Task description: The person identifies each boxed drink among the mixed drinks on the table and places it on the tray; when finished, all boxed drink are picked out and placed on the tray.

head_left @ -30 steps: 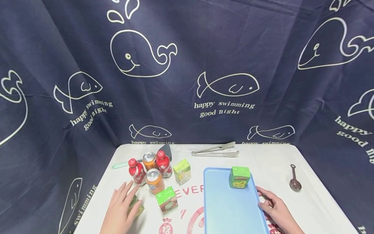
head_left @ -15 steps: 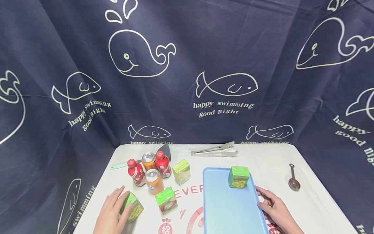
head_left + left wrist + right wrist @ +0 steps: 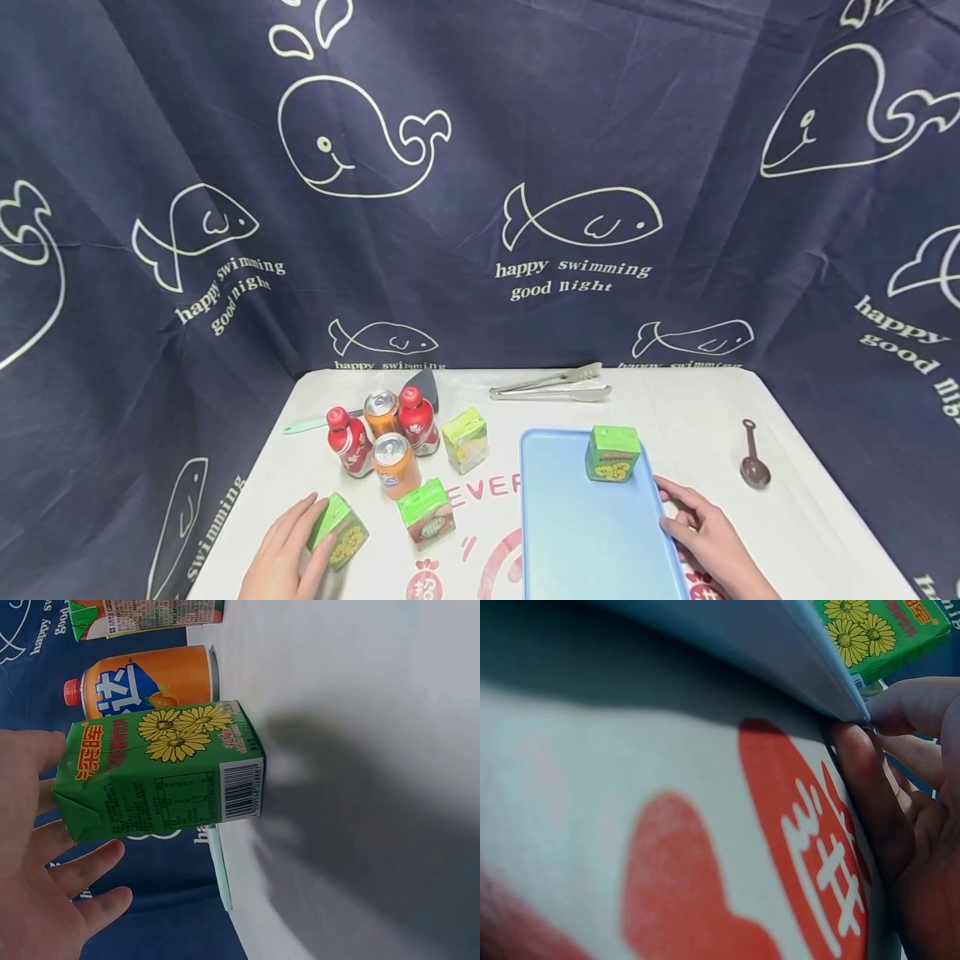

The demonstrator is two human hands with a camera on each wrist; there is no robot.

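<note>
My left hand holds a green drink carton with yellow flowers at the table's front left. In the left wrist view, the thumb and a finger are at the top end of this carton, with the other fingers spread below. My right hand pinches the right rim of the blue tray. The right wrist view shows the tray edge between thumb and finger, close over the printed tablecloth. Another green flower carton stands at the tray's far right corner.
Beyond the left hand stand two orange cans and two red-capped bottles, with a spatula behind. A green-brown carton and a yellow-green carton stand left of the tray. Tongs lie behind; a brown scoop lies right.
My left hand has drawn back from above the near-left carton to its left side, and its fingers have closed in on it. The right hand stays at the tray's rim.
</note>
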